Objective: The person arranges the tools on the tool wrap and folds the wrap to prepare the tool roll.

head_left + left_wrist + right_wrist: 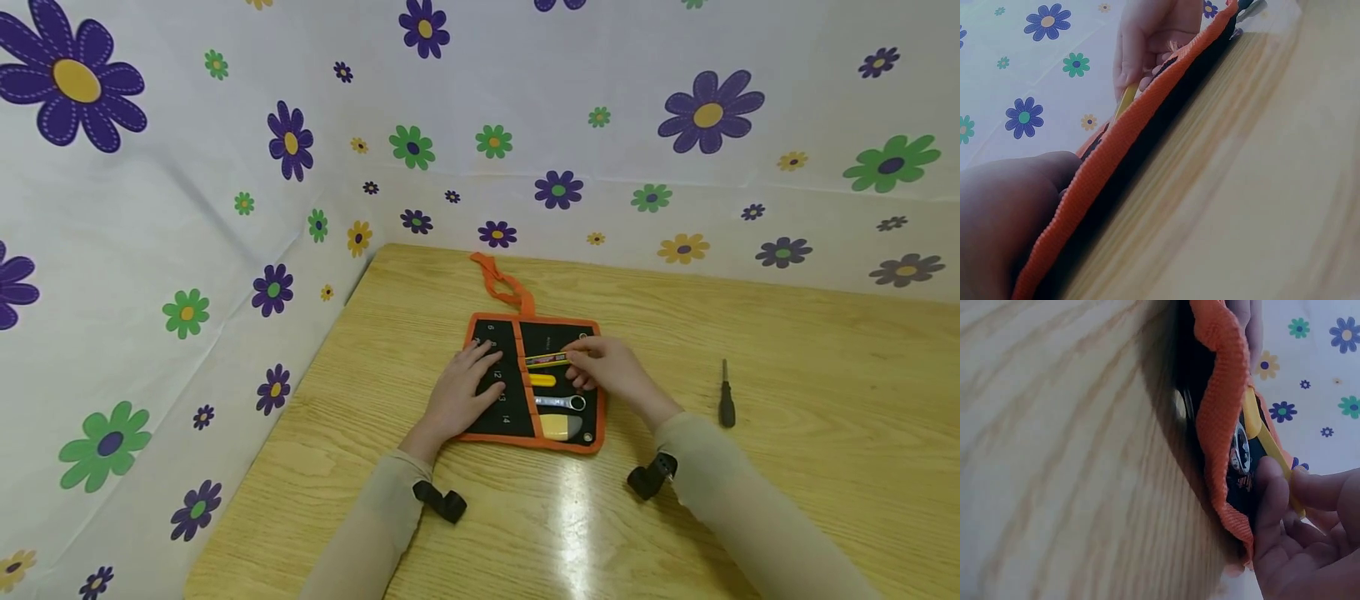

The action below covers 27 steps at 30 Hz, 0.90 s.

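A black tool pouch (517,442) with orange trim lies unfolded on the table, numbers printed beside its pockets. My left hand (462,392) rests on its left part, fingers spread. With thumb and fingers my right hand (607,367) pinches the right end of a slim yellow-and-black labelled stick (547,360); its other end reaches the pocket edge. Below that stick, a yellow handle (543,380), a ring-ended wrench (576,402) and a cream-and-grey rounded piece (558,427) stick out of the pockets. In the right wrist view the pinched yellow stick (1275,453) slants toward the pouch.
A dark-handled screwdriver (726,400) lies on the wooden table (840,433), right of the pouch. Orange tie straps (498,283) trail from the pouch's far edge. A flower-print cloth (600,75) stands behind and to the left.
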Available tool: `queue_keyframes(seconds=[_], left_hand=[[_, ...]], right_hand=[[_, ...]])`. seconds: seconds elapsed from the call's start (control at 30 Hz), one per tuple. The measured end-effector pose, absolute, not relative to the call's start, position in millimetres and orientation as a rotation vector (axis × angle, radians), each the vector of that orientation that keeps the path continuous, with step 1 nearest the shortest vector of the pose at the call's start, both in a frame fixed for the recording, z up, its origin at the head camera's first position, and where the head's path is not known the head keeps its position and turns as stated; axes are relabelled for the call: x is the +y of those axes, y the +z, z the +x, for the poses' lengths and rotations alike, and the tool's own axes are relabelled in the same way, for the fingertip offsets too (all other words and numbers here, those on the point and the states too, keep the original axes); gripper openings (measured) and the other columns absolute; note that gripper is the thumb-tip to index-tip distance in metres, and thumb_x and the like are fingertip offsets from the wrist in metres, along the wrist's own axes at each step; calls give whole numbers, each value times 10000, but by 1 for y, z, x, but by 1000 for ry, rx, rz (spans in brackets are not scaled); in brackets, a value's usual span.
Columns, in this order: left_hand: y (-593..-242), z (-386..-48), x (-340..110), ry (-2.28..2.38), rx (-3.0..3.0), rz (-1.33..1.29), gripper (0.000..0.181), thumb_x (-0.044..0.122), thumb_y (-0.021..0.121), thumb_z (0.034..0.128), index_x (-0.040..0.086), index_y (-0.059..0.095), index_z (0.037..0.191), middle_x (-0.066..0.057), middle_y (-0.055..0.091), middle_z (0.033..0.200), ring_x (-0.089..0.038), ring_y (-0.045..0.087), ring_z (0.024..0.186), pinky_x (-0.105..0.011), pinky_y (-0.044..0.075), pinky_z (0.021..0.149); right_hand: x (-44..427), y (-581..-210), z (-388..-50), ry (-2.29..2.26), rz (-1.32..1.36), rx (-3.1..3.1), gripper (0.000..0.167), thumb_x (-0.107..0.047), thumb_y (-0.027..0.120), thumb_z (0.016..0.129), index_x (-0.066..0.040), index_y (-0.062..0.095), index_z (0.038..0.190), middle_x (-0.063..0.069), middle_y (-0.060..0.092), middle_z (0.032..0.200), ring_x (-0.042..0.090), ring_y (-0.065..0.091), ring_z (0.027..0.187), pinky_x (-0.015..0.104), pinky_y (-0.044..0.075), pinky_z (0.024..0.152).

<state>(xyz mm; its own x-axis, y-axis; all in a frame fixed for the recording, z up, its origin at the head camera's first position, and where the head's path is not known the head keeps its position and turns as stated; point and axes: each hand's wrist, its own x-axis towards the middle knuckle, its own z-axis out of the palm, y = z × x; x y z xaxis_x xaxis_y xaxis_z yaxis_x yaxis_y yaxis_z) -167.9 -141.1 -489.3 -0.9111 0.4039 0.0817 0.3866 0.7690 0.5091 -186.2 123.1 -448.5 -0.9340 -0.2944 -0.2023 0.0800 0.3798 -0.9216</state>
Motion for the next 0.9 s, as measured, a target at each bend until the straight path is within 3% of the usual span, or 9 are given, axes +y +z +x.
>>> queue_keyframes(seconds=[0.23, 0.43, 0.53, 0.9], left_hand=[[-488, -168, -140, 829, 2926, 662, 537, 366, 529, 974, 141, 428, 1452, -55, 292, 1539, -221, 158, 1439, -409, 117, 1154], [-487, -168, -140, 798, 2916, 638, 543, 378, 513, 981, 155, 406, 1464, -37, 270, 1548, -201, 135, 1444, -392, 98, 1156], [-487, -168, -140, 803, 2915, 635, 545, 379, 518, 978, 156, 408, 1463, -36, 271, 1547, -202, 134, 1444, -394, 101, 1156], [-487, -169, -140, 801, 2920, 630, 541, 381, 522, 975, 157, 421, 1457, -36, 284, 1543, -208, 149, 1441, -395, 116, 1154]], right_hand=[[126, -443, -184, -1280, -338, 2531, 294, -151, 550, 980, -6, 622, 1225, 138, 621, 955, 205, 543, 666, 322, 483, 578], [138, -439, -175, -1209, -348, 2575, 372, -139, 564, 961, 4, 561, 1305, 212, 574, 1215, 325, 567, 1028, 426, 491, 797], [144, -438, -171, -1247, -310, 2561, 369, -135, 546, 968, 20, 549, 1303, 226, 569, 1247, 363, 542, 1127, 465, 485, 865], [147, -442, -169, -1287, -289, 2605, 299, -109, 572, 951, 47, 612, 1203, 207, 628, 1160, 343, 588, 1067, 434, 496, 845]])
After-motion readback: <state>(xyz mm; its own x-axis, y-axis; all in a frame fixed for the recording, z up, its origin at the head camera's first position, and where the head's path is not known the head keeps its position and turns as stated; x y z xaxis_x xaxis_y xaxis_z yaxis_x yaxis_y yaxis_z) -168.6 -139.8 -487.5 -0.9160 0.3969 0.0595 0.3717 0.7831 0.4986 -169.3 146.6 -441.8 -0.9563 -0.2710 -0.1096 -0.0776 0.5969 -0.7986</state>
